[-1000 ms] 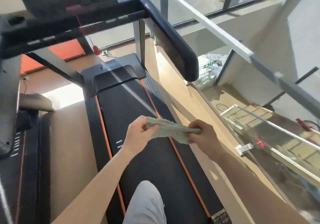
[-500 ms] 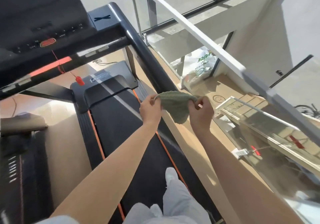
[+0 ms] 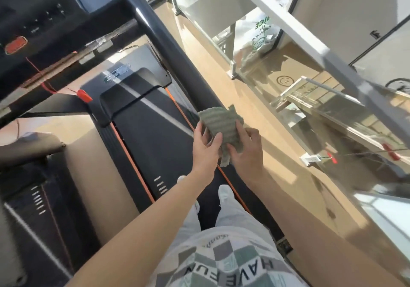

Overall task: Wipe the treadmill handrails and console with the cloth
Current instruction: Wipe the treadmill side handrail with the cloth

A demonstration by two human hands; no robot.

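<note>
A grey-green ribbed cloth (image 3: 221, 124) is draped over the rear end of the treadmill's dark right handrail (image 3: 168, 40). My left hand (image 3: 207, 143) grips its left side and my right hand (image 3: 247, 147) grips its right side, both pressing it around the rail. The handrail runs up and left to the black console (image 3: 42, 18), which carries a red oval button (image 3: 15, 44) and a red safety cord with clip (image 3: 84, 94). The left handrail (image 3: 28, 144) shows at the left edge. I stand on the black belt (image 3: 155, 144).
A glass balustrade with a white top rail (image 3: 295, 27) runs close along the right side. Behind the glass lie a white plastic bag (image 3: 259, 31) and a cardboard box (image 3: 286, 73). Tan floor (image 3: 255, 120) separates treadmill and glass. Another machine (image 3: 33, 220) stands to the left.
Both hands have carried the cloth up from above the belt to the right handrail and laid it over the rail's end. The view has tipped further downward.
</note>
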